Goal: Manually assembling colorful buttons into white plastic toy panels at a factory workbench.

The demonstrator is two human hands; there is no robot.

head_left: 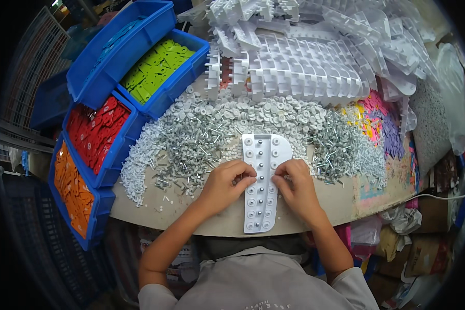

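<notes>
A long white plastic panel (266, 160) with one rounded side lies near the table's front edge. Small metal pin heads run in a line down its middle, and round white washer-like pieces sit in rows along both sides. My left hand (226, 184) is at the panel's left edge, thumb and fingertips pinched together. Across from it, my right hand (299, 188) touches the right edge, its fingers also pinched. Whatever small piece either pinch holds is hidden by the fingertips.
Loose metal pins (183, 147), white round pieces (274, 111) and small white parts (135, 178) are heaped behind the panel. Blue bins (139, 120) with coloured plastic pieces stand at left. Stacked white panels (310, 67) fill the back; pink and purple pieces (392, 137) lie right.
</notes>
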